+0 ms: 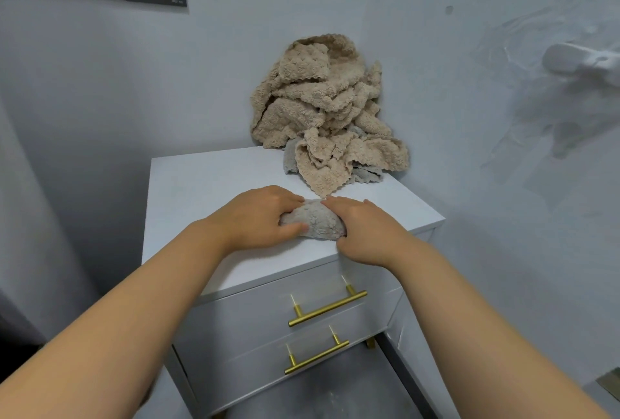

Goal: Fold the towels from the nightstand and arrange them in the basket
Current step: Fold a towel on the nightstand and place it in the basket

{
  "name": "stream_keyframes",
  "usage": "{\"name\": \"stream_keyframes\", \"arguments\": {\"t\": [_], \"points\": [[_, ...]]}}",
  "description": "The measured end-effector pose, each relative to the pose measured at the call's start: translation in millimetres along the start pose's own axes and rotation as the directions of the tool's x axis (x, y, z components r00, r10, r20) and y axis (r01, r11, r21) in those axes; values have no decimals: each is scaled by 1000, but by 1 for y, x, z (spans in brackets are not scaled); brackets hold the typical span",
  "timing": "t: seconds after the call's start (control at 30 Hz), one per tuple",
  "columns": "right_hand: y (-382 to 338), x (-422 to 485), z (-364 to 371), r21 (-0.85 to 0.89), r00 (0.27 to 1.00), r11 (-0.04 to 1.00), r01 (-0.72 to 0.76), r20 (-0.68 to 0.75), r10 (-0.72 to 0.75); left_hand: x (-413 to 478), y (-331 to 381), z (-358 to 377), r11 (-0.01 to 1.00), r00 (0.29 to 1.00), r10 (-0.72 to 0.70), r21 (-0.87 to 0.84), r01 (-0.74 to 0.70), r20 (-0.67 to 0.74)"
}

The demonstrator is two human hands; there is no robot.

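A: Right, entry logged from the head view. Both hands were on a small grey towel [315, 222] lying near the front edge of the white nightstand [201, 183].

B: State of each grip?

A: Left hand [260, 217] was curled over the towel's left end, thumb below, fingers on top, closed on the fabric. Right hand [365, 230] lay over the right end, fingers pressed flat against the cloth; whether that grip actually pinched it, I could not tell.

B: Remaining towels?

A: A loose heap of beige towels [322, 106] stood piled in the back right corner of the nightstand, leaning against the wall, with a bit of grey-blue cloth [290, 158] showing beneath it. One beige corner hung forward, just beside the fingertips.

B: Furniture details?

A: Two drawers, each with a brass bar handle [327, 308].
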State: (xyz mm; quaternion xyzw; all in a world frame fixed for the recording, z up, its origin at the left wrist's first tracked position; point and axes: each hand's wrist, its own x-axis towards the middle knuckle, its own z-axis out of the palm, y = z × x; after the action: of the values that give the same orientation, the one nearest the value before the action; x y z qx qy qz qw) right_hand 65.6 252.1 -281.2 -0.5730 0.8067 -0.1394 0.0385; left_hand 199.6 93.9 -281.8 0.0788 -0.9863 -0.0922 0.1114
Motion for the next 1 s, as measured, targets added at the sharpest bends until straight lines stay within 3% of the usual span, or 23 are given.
{"name": "stream_keyframes", "arguments": {"t": [0.17,0.43,0.67,0.8,1.0], "points": [[-4,4,5,-91,995,994,-58,-84,51,-4,0,4,996,997,-62,-68,65,39],[-2,2,4,-207,960,950,-235,-204,193,15,21,20,986,983,-147,-94,137,-106],[50,-30,-11,-376,962,891,-253,-198,190,38,74,45,998,974,-57,-50,47,-219],[78,-65,-7,-325,966,923,-208,-213,143,56,106,59,996,959,-57,-83,35,-279],[99,-110,-3,-191,907,934,-303,-357,222,58,167,75,986,944,15,-150,-68,-329]]}}
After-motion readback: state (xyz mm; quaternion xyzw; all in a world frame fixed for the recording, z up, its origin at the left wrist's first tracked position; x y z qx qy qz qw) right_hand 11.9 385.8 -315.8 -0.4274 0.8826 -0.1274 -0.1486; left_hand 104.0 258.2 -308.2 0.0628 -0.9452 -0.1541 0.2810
